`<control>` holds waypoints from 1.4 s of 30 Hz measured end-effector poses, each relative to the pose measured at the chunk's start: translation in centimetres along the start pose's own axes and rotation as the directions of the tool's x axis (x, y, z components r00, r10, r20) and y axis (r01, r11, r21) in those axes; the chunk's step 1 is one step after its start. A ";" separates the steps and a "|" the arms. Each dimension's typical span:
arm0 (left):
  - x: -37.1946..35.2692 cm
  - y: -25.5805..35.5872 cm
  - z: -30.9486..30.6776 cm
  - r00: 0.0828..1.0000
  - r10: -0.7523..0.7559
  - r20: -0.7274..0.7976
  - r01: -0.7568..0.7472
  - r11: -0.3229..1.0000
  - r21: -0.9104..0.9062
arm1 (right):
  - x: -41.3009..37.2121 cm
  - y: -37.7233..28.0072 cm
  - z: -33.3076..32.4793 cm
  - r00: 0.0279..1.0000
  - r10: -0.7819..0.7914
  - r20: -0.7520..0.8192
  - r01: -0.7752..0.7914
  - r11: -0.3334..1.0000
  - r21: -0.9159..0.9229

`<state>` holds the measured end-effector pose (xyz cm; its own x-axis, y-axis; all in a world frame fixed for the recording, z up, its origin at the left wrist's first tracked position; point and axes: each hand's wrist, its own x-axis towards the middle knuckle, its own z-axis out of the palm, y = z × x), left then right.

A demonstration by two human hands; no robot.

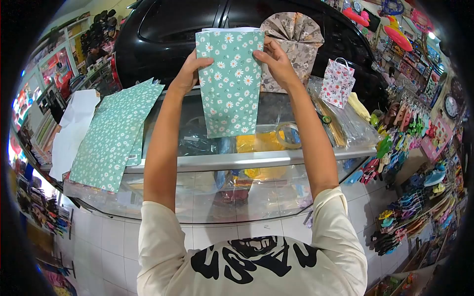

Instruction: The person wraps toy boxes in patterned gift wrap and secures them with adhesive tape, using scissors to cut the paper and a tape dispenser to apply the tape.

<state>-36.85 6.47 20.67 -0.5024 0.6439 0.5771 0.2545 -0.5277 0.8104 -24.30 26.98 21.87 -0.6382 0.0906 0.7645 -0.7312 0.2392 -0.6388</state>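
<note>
Both hands hold up a green daisy-print paper bag [229,86] over the glass counter. My left hand [190,71] grips its left edge near the top, thumb on the front face. On the opposite edge, my right hand [276,61] pinches the paper with its thumb in front; the other fingers are partly behind. White shows along the bag's upper rim. Just behind my right hand stands a brown floral paper piece with a pleated fan top [291,49]. Sheets of the same green daisy paper [116,133] lie at the left.
The glass counter's metal edge [227,161] runs across the front. On it are a roll of tape [288,135], a small floral gift bag [337,83], clear plastic wrap [353,123] and white paper [74,128]. A black car [177,24] stands behind; racks of slippers [410,212] are at right.
</note>
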 end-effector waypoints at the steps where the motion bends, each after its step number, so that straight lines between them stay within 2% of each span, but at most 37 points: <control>1: 0.3 0.3 0.3 1.000 0.017 -0.016 -0.016 0.999 0.033 | 0.3 0.0 -0.4 1.000 0.002 0.008 -0.002 1.000 -0.008; 4: 0.2 0.8 1.3 0.963 0.255 -0.084 -0.242 0.961 0.134 | 0.6 -0.7 -0.5 0.999 -0.031 0.025 0.031 0.999 0.010; 7: 0.0 1.0 1.8 0.914 0.393 -0.105 -0.367 0.908 0.201 | 0.5 -1.2 0.1 0.997 -0.074 0.023 0.074 0.997 0.013; 8: -0.1 1.1 2.0 0.893 0.433 -0.120 -0.412 0.896 0.167 | 0.6 -1.0 0.4 0.996 -0.091 -0.012 0.092 0.995 0.029; 11: 0.1 1.7 0.8 0.935 0.353 -0.022 -0.342 0.919 0.197 | 0.9 -0.9 -0.4 0.998 -0.056 -0.021 0.057 0.998 0.020; 15: 0.6 1.9 -0.1 0.961 0.276 0.002 -0.273 0.950 0.151 | 1.0 -1.0 -0.3 0.996 -0.019 -0.082 0.021 1.000 0.020; 19: 1.1 2.2 -0.2 0.968 0.249 0.025 -0.250 0.953 0.171 | 1.3 -0.8 0.6 0.990 -0.057 -0.127 0.059 0.998 0.012; 23: 1.1 2.4 0.2 0.969 0.234 -0.076 -0.223 0.966 0.133 | 1.4 -0.6 1.0 0.967 0.011 -0.253 0.029 0.988 0.153; 24: 1.3 2.1 0.1 0.970 0.226 -0.091 -0.219 0.972 0.079 | 1.5 -0.4 0.8 0.965 -0.020 -0.260 0.049 0.993 0.105; 29: 1.5 1.2 1.0 0.937 0.332 -0.104 -0.294 0.916 0.274 | 1.2 0.6 0.2 0.955 -0.144 -0.259 0.114 0.985 -0.125; 34: 1.7 1.7 2.4 0.923 0.375 -0.083 -0.328 0.882 0.339 | 1.1 -0.1 0.1 0.957 -0.107 -0.268 0.073 0.988 -0.134; 38: 2.3 1.6 2.2 0.928 0.371 -0.043 -0.320 0.848 0.423 | 0.9 -0.6 0.2 0.951 -0.157 -0.268 0.111 0.978 -0.178; 42: 3.2 1.1 1.4 0.922 0.386 -0.040 -0.333 0.841 0.427 | 0.8 -1.0 -0.4 0.943 -0.188 -0.274 0.122 0.963 -0.239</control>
<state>-37.03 8.72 23.54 -0.3979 0.3676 0.8406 0.7341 -0.4220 0.5320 -23.95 27.17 23.18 -0.3984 0.3056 0.8648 -0.7249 0.4727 -0.5010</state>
